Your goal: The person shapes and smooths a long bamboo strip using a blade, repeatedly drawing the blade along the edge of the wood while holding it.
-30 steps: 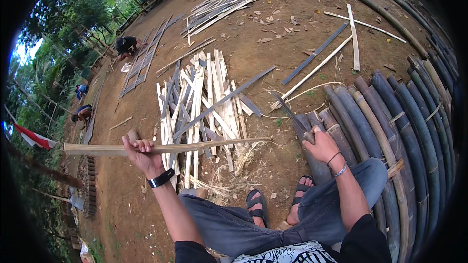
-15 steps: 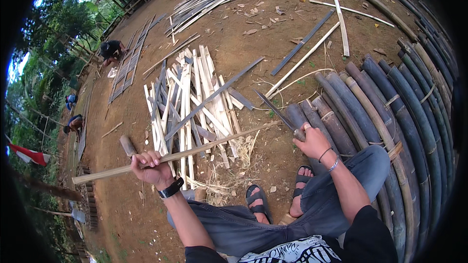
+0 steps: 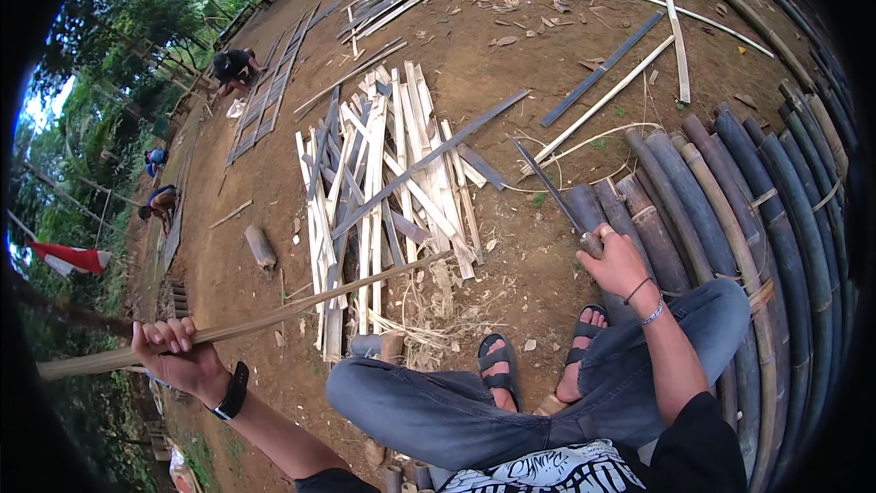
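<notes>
My left hand (image 3: 182, 361), out at the lower left, is closed round a long split bamboo strip (image 3: 301, 304). The strip slants up to the right, its far end over shavings at the front of a pile of split bamboo slats (image 3: 372, 183). In my right hand (image 3: 616, 263), above my right knee, is the handle of a machete (image 3: 553, 190). Its dark, narrow blade points away and to the left, apart from the strip. Fingers of both hands wrap their grips.
Dark bamboo poles (image 3: 730, 210) lie bundled along my right side. A short bamboo log (image 3: 259, 246) rests on the dirt left of the pile. Loose slats (image 3: 602, 68) lie farther off. At the far left, a person (image 3: 235, 68) crouches by a bamboo lattice (image 3: 274, 91).
My left hand has moved outward to the left and lower, drawing the strip with it. My right hand still holds the machete in much the same pose. The view has shifted slightly.
</notes>
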`<state>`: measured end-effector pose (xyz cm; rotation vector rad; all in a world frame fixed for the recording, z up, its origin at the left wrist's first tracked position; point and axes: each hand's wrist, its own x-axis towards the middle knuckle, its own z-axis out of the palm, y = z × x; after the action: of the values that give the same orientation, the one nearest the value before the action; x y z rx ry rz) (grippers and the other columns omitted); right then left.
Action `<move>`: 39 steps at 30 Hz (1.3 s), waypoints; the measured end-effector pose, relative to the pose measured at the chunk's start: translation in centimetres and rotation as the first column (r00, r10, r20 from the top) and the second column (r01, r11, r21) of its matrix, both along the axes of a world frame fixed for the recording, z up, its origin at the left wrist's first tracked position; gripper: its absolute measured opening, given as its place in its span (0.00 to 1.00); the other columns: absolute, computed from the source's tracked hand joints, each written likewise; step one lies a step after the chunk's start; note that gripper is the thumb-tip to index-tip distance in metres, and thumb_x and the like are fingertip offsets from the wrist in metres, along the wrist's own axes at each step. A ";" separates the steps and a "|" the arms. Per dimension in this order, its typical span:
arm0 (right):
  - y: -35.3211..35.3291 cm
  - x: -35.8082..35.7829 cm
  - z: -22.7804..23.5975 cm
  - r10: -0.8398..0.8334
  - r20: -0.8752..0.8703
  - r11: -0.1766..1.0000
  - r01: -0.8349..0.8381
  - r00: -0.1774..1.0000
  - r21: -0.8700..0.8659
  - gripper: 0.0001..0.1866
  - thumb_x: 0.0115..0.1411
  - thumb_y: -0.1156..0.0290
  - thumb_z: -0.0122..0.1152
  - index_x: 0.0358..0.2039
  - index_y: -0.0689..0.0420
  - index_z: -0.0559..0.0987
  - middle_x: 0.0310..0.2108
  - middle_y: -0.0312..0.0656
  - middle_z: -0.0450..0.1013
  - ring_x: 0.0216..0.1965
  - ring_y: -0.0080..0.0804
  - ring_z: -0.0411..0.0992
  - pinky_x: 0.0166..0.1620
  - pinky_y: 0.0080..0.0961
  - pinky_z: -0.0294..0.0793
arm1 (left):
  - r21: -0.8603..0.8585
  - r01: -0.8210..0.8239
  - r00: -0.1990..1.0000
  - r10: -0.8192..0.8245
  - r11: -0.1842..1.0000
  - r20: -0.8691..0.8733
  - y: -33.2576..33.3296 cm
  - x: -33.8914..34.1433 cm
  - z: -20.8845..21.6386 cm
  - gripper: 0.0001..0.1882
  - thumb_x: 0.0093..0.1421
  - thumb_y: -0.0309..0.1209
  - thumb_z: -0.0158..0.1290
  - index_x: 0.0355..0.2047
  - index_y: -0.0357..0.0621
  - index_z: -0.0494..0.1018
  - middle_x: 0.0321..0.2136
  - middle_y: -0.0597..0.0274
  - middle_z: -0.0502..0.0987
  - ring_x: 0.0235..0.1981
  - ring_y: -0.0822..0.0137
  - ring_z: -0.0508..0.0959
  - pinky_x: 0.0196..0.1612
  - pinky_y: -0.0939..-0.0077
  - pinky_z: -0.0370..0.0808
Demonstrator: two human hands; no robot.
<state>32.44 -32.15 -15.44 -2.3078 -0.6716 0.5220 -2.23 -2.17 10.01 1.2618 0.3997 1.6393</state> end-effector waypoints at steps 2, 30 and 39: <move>0.1 0.0 0.1 -0.006 -0.038 1.000 0.007 0.999 0.012 0.20 0.50 0.60 0.63 0.34 0.65 0.73 0.25 0.59 0.74 0.32 0.56 0.74 0.36 0.42 0.72 | 0.030 0.138 0.990 -0.139 0.990 0.039 -1.1 1.2 0.5 0.17 0.64 0.37 0.42 0.17 0.49 0.59 0.08 0.71 0.57 0.09 0.78 0.58 0.19 0.81 0.60; 7.6 -11.8 -7.4 0.338 -0.169 0.918 -0.284 0.926 0.278 0.23 0.56 0.54 0.57 0.40 0.63 0.68 0.21 0.55 0.73 0.27 0.53 0.74 0.30 0.44 0.70 | -0.090 0.119 0.959 -0.091 0.989 0.269 3.6 9.1 -16.4 0.19 0.56 0.44 0.42 0.12 0.50 0.58 0.06 0.69 0.59 0.06 0.75 0.60 0.11 0.84 0.57; 9.7 -13.7 -7.5 0.179 -0.279 0.981 -0.150 0.943 0.120 0.29 0.60 0.47 0.48 0.26 0.66 0.74 0.15 0.58 0.70 0.24 0.55 0.74 0.29 0.45 0.70 | -0.103 0.080 0.944 -0.042 0.991 0.326 2.1 7.7 -19.2 0.20 0.58 0.44 0.41 0.13 0.50 0.57 0.06 0.68 0.61 0.07 0.75 0.61 0.11 0.85 0.57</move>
<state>18.72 -22.43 -22.99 -2.0394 -0.7313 0.8666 5.52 -0.02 -9.18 0.8894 0.2446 1.7078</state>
